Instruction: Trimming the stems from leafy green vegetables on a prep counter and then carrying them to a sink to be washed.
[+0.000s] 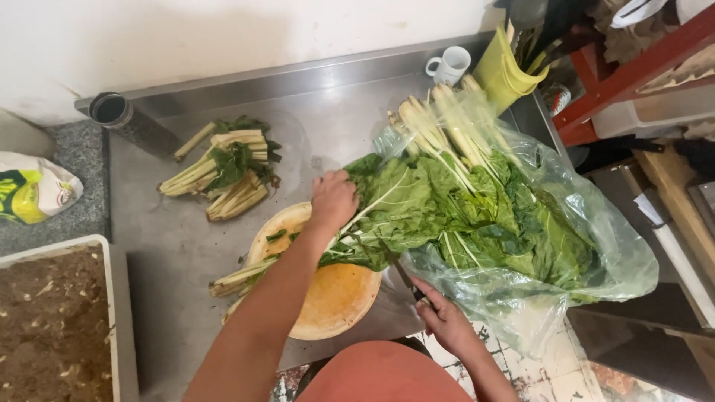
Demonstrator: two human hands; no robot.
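My left hand (333, 199) is palm-down on a bunch of chard leaves (406, 205), fingers curled over and pressing the greens flat against the round orange cutting board (339, 298). The pale stalk ends of that bunch stick out to the near left, off the board's edge. My right hand (447, 320) is down near me at the right, closed around the handle of a knife (398, 268); the dark blade angles up and left into the leaves right where they hang over the board.

The rest of the chard sits in a big clear plastic bag (596, 246) to the right, leaves toward me and long white stems (447, 123) pointing to the far side. The bag hangs partly off the right edge of the steel counter (179, 246).

Far left on the counter there's a pile of trimmed stalks (223, 175) with a few leaf scraps mixed in, well apart from the board. Behind it, by the wall, a dark metal cup (119, 115) lies tilted. A white mug (449, 65) and a yellow-green pitcher (506, 71) stand at the far right corner. Near left there's a tray of brown crumbly stuff (52, 327), and just beyond it a white and yellow bag (33, 190).
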